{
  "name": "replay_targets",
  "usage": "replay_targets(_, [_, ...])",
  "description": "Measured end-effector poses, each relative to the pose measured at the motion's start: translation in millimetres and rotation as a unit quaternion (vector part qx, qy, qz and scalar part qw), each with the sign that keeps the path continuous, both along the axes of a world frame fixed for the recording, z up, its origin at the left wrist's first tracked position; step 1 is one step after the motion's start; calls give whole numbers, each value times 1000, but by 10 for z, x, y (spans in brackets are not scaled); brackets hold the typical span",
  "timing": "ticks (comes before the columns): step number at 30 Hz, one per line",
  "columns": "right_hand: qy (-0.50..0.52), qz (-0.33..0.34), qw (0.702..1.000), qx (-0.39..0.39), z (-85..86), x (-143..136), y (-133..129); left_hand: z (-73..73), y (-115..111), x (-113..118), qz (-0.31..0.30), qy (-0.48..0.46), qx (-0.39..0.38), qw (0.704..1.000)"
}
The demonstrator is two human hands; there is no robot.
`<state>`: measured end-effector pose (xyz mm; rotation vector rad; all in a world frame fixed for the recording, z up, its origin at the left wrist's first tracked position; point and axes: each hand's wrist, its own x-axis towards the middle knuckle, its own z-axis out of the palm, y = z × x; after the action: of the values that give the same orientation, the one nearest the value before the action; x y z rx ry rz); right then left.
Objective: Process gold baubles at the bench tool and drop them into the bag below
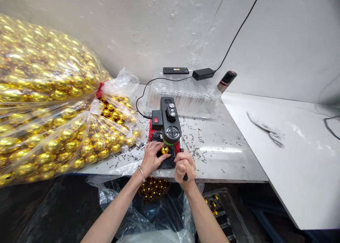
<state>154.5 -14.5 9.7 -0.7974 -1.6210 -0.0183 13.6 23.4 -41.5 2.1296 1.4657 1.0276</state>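
A small shiny gold ball (164,150) sits under the head of a black bench machine (171,119), on its dark base pad (166,163). My left hand (152,158) has its thumb and fingertips around the ball, steadying it from the left. With my right hand (185,166) I grip the black-ended lever (181,150) on the machine's right side, fingers wrapped round it. A red switch (156,120) shows on the box at the machine's left. Whatever lies between the machine head and the top of the ball is partly hidden.
Big clear bags of gold balls (47,94) crowd the left. Dark shavings litter the metal tabletop (225,154). Behind are clear plastic trays (186,98), a power adapter (203,74) and a spray can (226,81). More balls (154,188) lie in a plastic-lined container below the table edge.
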Motion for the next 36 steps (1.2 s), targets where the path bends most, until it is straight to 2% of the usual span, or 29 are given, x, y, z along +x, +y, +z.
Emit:
replay_targets(3, [12,-20,1000,12,-86,-21,31,-4,1,3,2,-4,-5,1000])
replay_targets(7, [24,-15,999,30,-204,-32,70,12,-3,-5,-1,-2,-10,1000])
replay_targets(11, [-33,-2,999,34,-239,-7,76,16,-9,-13,-6,6,-5,1000])
replay_targets(14, [-29,-2,999,23,-93,-1,48,0,14,-1,-5,-2,1,1000])
replay_targets(19, [49,-10,998,-34,436,-31,-3,64,2,9,9,-37,6,999])
replay_targets(21, [56,-7,996,-66,606,-38,-18,118,-131,-26,23,-54,22,998])
replay_targets(23, [54,-3,996,-76,679,-37,-35,141,-369,-84,18,-46,38,998])
replay_targets(27, [45,9,997,-66,574,-35,-63,35,-915,-196,-27,31,69,997])
replay_targets(29, [51,10,997,-57,488,-45,-62,-17,-1015,-243,-18,51,88,995])
replay_targets(30, [59,8,997,-52,454,-51,-58,-14,-987,-274,-4,53,100,994])
replay_targets(32, [73,4,996,-49,410,-65,-47,69,-772,-366,50,54,126,989])
replay_targets(34, [83,3,996,-45,393,-74,-37,238,-398,-503,126,65,140,980])
replay_targets(36, [85,6,996,-40,388,-75,-33,429,33,-664,183,104,109,972])
